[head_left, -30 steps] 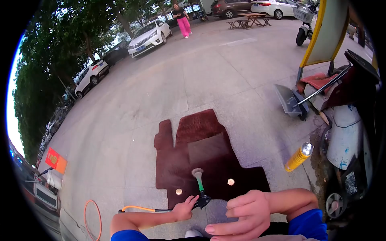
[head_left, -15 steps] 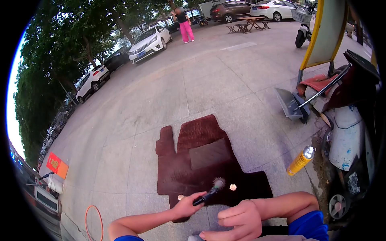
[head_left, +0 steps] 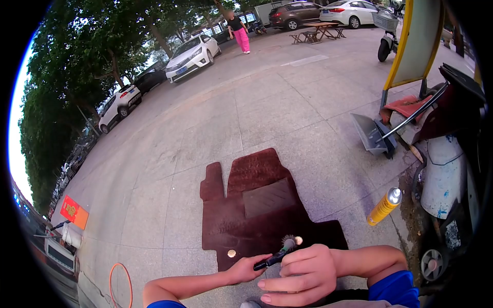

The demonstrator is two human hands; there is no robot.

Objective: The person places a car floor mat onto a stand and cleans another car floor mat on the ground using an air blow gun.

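A dark red car floor mat (head_left: 226, 215) lies flat on the pavement, with a ribbed heel pad (head_left: 267, 199) and two round pale fasteners near its close edge. My left hand (head_left: 245, 269) is closed around the black handle of a brush (head_left: 288, 245), whose round bristled head hangs over the mat by the right fastener (head_left: 299, 240). Close beside the handle is my right hand (head_left: 310, 272), its fingers loosely bent and spread; whether they touch the brush is unclear. A yellow spray can (head_left: 382, 209) stands upright to the mat's right.
At right are a long-handled dustpan (head_left: 372, 136), a yellow-framed sign (head_left: 413, 46) and a paint-spotted white cylinder (head_left: 444, 174). An orange hose loop (head_left: 120, 282) lies lower left. Farther off are parked cars (head_left: 192, 57), a wooden table (head_left: 321, 25) and a person in pink trousers (head_left: 240, 38).
The brush has moved right and slightly toward me, uncovering the left fastener. My right hand's fingers have spread from a tighter curl. The distant person has lowered a raised arm and shifted slightly.
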